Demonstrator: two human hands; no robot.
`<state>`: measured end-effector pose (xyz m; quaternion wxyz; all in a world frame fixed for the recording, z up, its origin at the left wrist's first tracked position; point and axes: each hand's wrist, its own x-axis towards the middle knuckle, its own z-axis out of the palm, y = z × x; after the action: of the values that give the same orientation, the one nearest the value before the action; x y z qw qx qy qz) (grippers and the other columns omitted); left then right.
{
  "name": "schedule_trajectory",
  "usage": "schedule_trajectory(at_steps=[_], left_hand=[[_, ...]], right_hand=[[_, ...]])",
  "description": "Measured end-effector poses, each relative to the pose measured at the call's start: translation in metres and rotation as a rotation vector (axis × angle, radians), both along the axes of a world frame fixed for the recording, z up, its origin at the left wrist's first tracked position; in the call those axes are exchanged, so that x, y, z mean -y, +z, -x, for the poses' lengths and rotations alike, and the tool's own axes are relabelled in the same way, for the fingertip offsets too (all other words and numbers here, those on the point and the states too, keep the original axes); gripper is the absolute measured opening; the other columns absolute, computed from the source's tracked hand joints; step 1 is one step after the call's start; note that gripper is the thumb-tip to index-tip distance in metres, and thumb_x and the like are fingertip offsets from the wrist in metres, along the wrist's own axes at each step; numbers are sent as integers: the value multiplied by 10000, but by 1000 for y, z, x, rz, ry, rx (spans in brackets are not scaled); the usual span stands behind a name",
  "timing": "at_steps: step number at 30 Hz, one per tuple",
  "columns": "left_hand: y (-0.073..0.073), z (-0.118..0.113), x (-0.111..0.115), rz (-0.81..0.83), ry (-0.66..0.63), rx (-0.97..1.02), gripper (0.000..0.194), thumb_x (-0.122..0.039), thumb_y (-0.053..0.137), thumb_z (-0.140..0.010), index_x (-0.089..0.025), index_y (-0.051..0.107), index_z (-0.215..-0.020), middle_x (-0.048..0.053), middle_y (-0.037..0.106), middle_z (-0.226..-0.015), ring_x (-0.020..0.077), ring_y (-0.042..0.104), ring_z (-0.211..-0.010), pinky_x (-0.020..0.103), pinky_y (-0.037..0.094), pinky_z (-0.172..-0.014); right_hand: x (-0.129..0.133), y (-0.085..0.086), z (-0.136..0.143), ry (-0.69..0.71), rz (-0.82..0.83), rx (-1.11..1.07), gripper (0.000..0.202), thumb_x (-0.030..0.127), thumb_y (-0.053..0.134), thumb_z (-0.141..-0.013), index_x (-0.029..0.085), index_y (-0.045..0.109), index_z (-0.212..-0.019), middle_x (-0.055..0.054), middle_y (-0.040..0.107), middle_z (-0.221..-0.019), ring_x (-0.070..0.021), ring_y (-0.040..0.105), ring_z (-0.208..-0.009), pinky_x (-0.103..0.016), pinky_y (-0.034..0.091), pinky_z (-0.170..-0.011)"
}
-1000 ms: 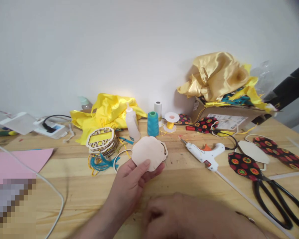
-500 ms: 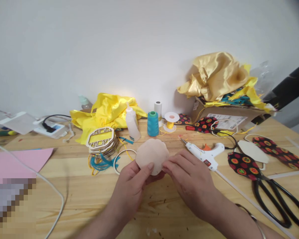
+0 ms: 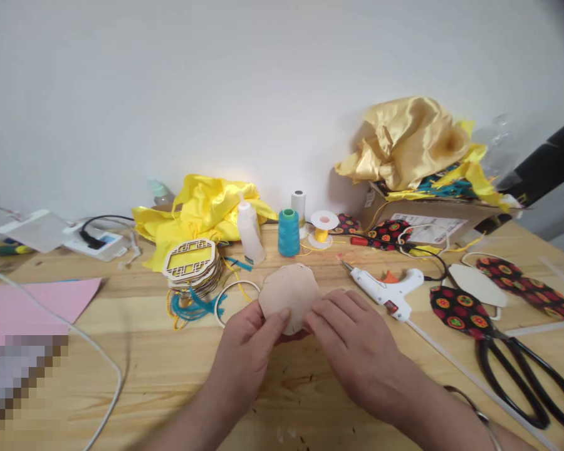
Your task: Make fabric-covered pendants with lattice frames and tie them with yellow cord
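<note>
Both hands are holding a scalloped beige disc (image 3: 289, 295) up just above the middle of the wooden tabletop (image 3: 160, 369), nearer its front edge. Left hand (image 3: 249, 354) is pinching the disc's lower left rim, thumb on the facing side, fingers curled behind. Right hand (image 3: 357, 351) is gripping the lower right rim, fingers bent and closed on it. Just left of the disc, a thin ring (image 3: 235, 299) is lying flat beside a stack of wooden lattice cutouts (image 3: 191, 266) with teal thread (image 3: 195, 308). A white glue gun (image 3: 385, 291) is lying just right of the hands. Black scissors (image 3: 521, 376) are sitting toward the right edge. A teal spool (image 3: 288, 233) is standing behind the disc, toward the back edge.
</note>
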<state>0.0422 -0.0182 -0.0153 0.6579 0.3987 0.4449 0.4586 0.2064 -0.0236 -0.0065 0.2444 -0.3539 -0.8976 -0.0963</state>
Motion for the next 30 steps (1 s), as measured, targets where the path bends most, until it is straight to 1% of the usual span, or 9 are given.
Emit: schedule_trajectory(at_steps=[4,8,13,18,22,26,30], left_hand=[[-1,1,-1,-18,8,-83,200,-271,602,-789,-159,701,-922,44,718,-837,196,624,-776,307,506,-739],[-2,1,-1,-29,9,-60,209,-265,589,-805,-184,687,-971,22,720,-840,192,634,-785,317,516,-751],[-1,-2,-1,-8,2,52,276,-257,573,-822,-187,649,-1078,47,709,-975,206,633,-871,336,519,-789],[4,-5,1,-13,-56,125,349,-183,603,-798,-214,606,-1145,46,672,-1100,213,602,-1009,350,472,-904],[6,-6,0,-3,-64,63,308,-197,621,-783,-189,634,-1091,58,687,-1070,226,622,-983,360,489,-889],[6,-6,-1,-12,-46,24,273,-208,640,-765,-197,661,-1037,42,703,-1039,222,641,-951,349,501,-876],[6,-6,-1,-25,-40,3,319,-205,654,-755,-222,654,-1073,22,709,-1030,212,640,-963,325,508,-867]], right_hand=[[1,-2,3,-21,-7,31,139,52,480,-787,98,610,-804,-101,584,-753,-230,459,-723,-378,384,-637],[2,-3,2,-32,-3,-27,136,65,480,-801,97,610,-822,-101,591,-757,-233,465,-732,-376,392,-636],[0,-7,-1,-38,34,-108,117,60,498,-815,92,611,-826,-93,597,-749,-212,467,-716,-350,405,-625],[-4,-10,-2,-81,39,-130,88,72,531,-809,97,611,-836,-93,607,-779,-215,476,-740,-355,417,-643],[-4,-8,-3,-63,22,-127,101,67,519,-812,91,616,-825,-96,608,-764,-215,481,-734,-357,421,-638],[-3,-5,-3,-31,-1,-97,147,49,481,-818,81,624,-802,-103,604,-735,-215,486,-720,-360,422,-628],[-1,-4,-1,-34,-41,-59,194,39,438,-822,78,625,-787,-113,599,-724,-226,492,-730,-376,424,-637]])
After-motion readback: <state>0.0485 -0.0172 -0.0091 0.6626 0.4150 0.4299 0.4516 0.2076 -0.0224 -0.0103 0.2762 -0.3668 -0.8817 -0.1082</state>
